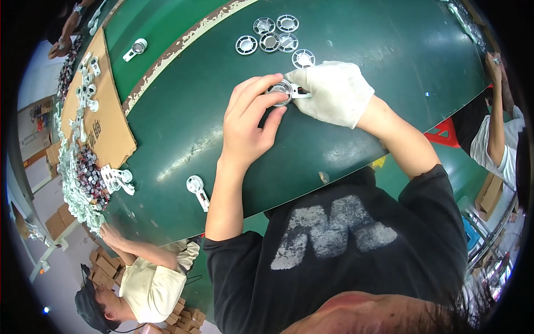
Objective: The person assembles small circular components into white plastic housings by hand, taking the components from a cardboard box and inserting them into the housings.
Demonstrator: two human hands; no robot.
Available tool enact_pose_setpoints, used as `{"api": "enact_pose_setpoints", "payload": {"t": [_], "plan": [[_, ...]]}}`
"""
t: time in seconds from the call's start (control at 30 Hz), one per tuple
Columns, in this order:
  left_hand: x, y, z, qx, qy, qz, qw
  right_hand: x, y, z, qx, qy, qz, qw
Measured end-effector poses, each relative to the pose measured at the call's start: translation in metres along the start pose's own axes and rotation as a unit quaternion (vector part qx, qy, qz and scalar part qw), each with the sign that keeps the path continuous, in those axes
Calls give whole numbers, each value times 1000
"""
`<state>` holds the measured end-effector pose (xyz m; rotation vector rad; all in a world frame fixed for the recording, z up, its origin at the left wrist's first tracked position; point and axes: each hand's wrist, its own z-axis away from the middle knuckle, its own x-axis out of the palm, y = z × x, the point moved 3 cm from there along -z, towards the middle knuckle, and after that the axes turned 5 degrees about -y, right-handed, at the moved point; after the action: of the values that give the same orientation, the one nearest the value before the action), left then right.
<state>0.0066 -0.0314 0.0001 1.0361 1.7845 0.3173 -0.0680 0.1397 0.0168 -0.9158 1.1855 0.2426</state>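
Both hands were engaged on one item, a white handled part (pixel 295 93) with a round head, held above the green table (pixel 384 50) near its front edge. The left hand (pixel 247 128), bare, pinched the round head: its thumb lay on the near side and its fingers curved over the far side. The right hand (pixel 339 92), in a white glove, was closed at the handle end; the fabric hid most of its fingertips, so their exact placement could not be confirmed.

Six spoked discs (pixel 270 42) lay flat beyond the hands, five grouped together and one (the nearest to the glove) slightly apart. A second handled part (pixel 197 189) rested on the table just left of the left forearm. A third handled part (pixel 135 49) lay on the green surface past a worn, chipped strip (pixel 181 44).

At the left, a cardboard sheet (pixel 114 122) carried several similar pale pieces. Alongside it stood a heap of pale parts (pixel 72 178) and a pile of small dark and silver components (pixel 92 175). A co-worker in a cream shirt (pixel 153 284) reached toward the heap. A red stool (pixel 445 133) stood beyond the table's right side.
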Motion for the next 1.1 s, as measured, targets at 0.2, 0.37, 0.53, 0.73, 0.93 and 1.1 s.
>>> {"api": "enact_pose_setpoints", "payload": {"t": [0.2, 0.37, 0.53, 0.73, 0.93, 1.1], "plan": [[2, 0, 1, -9, 12, 11, 1000, 0, 0, 1, -13, 0, 1, 1000], [8, -6, 5, -38, 48, 33, 998, 3, 2, 1, -13, 17, -4, 1000], [9, -2, 4, -64, 96, 18, 993, 2, 1, 1, -3, -2, -29, 1000], [1, -2, 3, -1, 100, -36, 994, 3, -2, 2, -15, 16, -39, 999], [7, 3, 7, 45, 139, -10, 989, -9, -9, 2, 55, -118, -127, 983], [7, 3, 9, 122, 131, 18, 984, -9, -3, 5, 29, -290, -453, 842]]}}
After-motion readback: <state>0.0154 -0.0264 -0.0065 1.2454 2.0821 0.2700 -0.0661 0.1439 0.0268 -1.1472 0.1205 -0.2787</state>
